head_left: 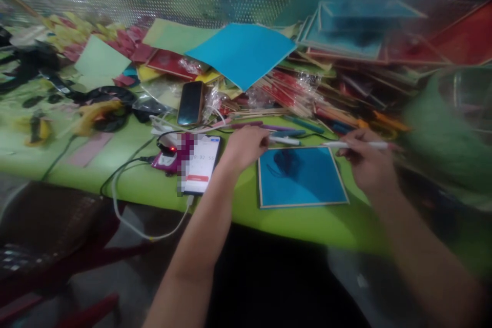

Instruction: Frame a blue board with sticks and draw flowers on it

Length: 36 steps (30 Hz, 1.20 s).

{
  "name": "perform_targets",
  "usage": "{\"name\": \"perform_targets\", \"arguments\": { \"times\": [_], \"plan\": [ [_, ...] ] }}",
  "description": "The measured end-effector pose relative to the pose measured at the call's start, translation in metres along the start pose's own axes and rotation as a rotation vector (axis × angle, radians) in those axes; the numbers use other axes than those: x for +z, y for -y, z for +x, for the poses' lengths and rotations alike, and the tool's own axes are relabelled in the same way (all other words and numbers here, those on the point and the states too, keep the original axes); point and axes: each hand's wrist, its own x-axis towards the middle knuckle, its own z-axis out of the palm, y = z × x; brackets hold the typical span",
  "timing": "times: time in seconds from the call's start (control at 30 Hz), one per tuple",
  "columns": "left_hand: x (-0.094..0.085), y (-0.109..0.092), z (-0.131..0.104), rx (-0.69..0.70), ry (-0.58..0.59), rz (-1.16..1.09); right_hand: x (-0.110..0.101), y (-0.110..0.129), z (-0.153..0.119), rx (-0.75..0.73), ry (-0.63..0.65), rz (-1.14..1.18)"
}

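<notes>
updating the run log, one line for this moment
left hand: at white marker, grip unclear | right hand: holds white pen | blue panel: on green table

Two hands show: one left hand (249, 144) at the centre, one right hand (365, 158) at 3 o'clock. Two white pens are countable: a held pen (375, 145) at 3 o'clock and a second pen (287, 141) closer in. There are two phones: one lit phone (205, 166) at 8 o'clock, one dark phone (190, 103) at 10. One bordered blue card (309, 182) lies at 4, one blue sheet (244, 54) at 12. Sticks (284, 93) at 1 are too blurred to count.
</notes>
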Motion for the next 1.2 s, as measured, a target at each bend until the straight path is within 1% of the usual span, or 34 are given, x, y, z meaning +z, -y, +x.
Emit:
{"name": "perform_targets", "arguments": {
  "times": [0.2,0.33,0.4,0.5,0.6,0.7,0.97,1.2],
  "plan": [
    [-0.003,0.003,-0.002,0.008,0.028,0.003,0.003,0.016,-0.007,0.025,0.054,-0.018],
    [-0.003,0.004,-0.004,-0.012,0.042,0.012,-0.002,0.025,-0.009,0.024,0.094,-0.113],
    [-0.004,0.005,-0.004,-0.012,0.044,0.001,-0.005,0.023,-0.008,0.033,0.125,-0.168],
    [-0.004,0.007,-0.004,-0.013,0.048,-0.001,-0.008,0.012,-0.003,0.062,0.157,-0.207],
    [-0.004,0.008,-0.003,-0.031,0.069,0.001,-0.007,-0.001,0.002,0.086,0.158,-0.203],
    [-0.002,0.008,-0.003,-0.033,0.065,0.003,-0.005,-0.010,0.004,0.070,0.165,-0.245],
    [0.000,0.008,-0.003,-0.035,0.062,0.050,-0.004,-0.012,-0.003,-0.052,0.126,-0.468],
    [0.000,0.007,-0.004,-0.046,0.061,0.043,-0.003,-0.012,-0.004,-0.061,0.130,-0.564]
  ]
}}
